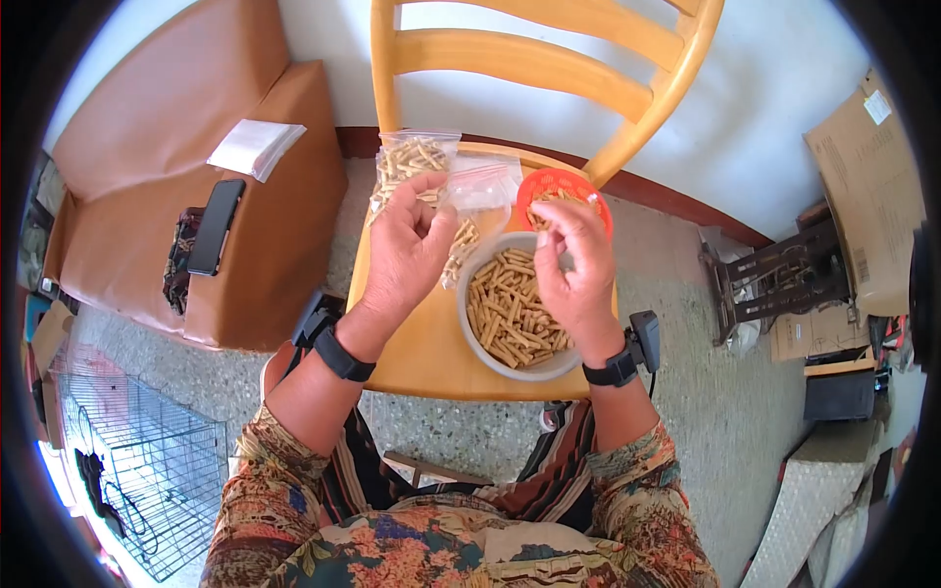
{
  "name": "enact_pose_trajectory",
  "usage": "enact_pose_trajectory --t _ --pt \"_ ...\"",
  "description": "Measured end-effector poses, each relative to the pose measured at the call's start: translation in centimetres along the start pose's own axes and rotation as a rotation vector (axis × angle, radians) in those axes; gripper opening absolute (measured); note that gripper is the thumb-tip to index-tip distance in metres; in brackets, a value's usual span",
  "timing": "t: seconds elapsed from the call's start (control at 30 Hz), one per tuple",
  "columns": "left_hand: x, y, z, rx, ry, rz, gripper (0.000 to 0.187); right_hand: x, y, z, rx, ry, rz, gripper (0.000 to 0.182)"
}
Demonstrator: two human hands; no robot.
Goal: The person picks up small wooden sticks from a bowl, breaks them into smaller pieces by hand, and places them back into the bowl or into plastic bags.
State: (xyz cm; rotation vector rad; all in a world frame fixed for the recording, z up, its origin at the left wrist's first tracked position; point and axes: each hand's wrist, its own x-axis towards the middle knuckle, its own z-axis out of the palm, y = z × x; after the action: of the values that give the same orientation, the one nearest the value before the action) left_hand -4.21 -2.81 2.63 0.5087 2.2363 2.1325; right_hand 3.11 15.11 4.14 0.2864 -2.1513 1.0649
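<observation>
My left hand [407,245] is closed at the left edge of a clear zip bag [482,188], its fingers pinching the plastic. Short tan sticks [464,242] lie in the lower part of that bag. My right hand [578,265] hovers over the right side of a grey bowl [472,340] full of the same stick pieces [515,309]. Its thumb and fingers are pinched together; what is between them is too small to make out. Just behind it stands a red plastic basket [600,208] with more sticks inside. A filled zip bag [417,152] lies behind my left hand.
Everything rests on the seat of a wooden chair [412,367]. At left, a brown sofa [279,196] bears a stack of clear bags [255,147] and a phone [217,227]. A wire cage [147,451] stands on the floor at lower left; cardboard boxes [872,186] stand at right.
</observation>
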Motion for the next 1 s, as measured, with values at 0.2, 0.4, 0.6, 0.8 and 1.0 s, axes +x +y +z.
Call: enact_pose_trajectory --t 0.2,0.4,0.6,0.8,1.0 --pt "-0.8 1.0 -0.3 -0.122 0.048 0.074 0.033 -1.7 2.6 -1.9 -0.244 -0.319 0.242 0.013" --pt "-3.7 0.9 0.3 -0.251 -0.111 0.408 0.026 -3.1 3.5 -2.9 -0.235 -0.462 0.253 0.01" --pt "-4.6 0.5 1.3 -0.314 -0.301 0.306 0.032 -2.9 2.1 -5.3 -0.203 -0.659 0.427 0.011" --pt "-4.7 0.1 3.1 -0.317 -0.378 0.263 0.036 -3.9 2.4 -5.3 -0.351 -0.647 0.188 0.013" --pt "-5.2 -1.1 4.6 -0.349 -0.47 0.039 0.03 -3.7 2.4 -5.5 -0.218 -0.576 0.43 0.011"
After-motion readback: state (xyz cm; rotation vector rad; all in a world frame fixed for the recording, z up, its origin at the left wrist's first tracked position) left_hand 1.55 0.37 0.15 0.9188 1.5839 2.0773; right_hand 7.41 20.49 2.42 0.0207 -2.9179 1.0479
